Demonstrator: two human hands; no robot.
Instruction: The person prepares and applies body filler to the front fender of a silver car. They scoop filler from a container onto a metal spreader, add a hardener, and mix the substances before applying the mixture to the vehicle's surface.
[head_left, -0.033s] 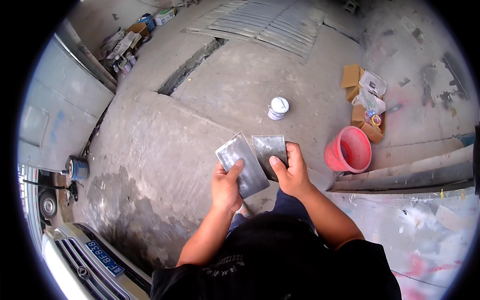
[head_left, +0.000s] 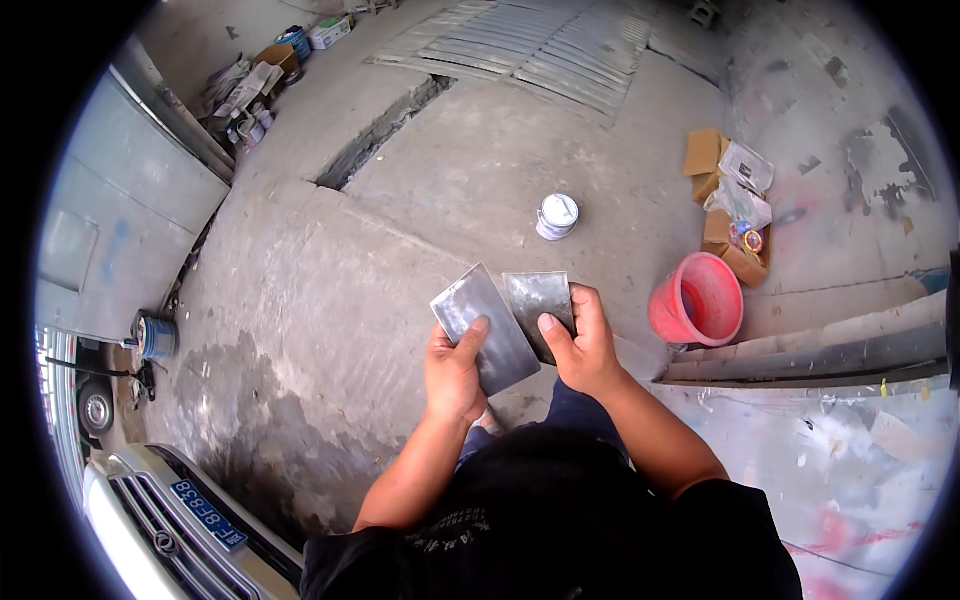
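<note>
My left hand (head_left: 455, 380) grips a larger grey flat rectangular plate (head_left: 503, 345), its thumb pressed on the upper face and its fingers mostly hidden beneath. A smaller, darker grey plate (head_left: 537, 295) with whitish smudges is in my right hand (head_left: 588, 350), thumb on top and fingers wrapped around its right edge. The two plates are tilted side by side in front of me, their near edges close together; I cannot tell whether they touch. Beyond them, a white lidded can (head_left: 556, 217) stands on the concrete floor.
At right are a red bucket (head_left: 697, 300) and cardboard boxes (head_left: 735, 252) with plastic bags. A narrow trench (head_left: 385, 135) cuts the floor ahead, near metal grating (head_left: 510, 50). A car front (head_left: 170, 520) is at lower left, a blue can (head_left: 157, 339) beyond it.
</note>
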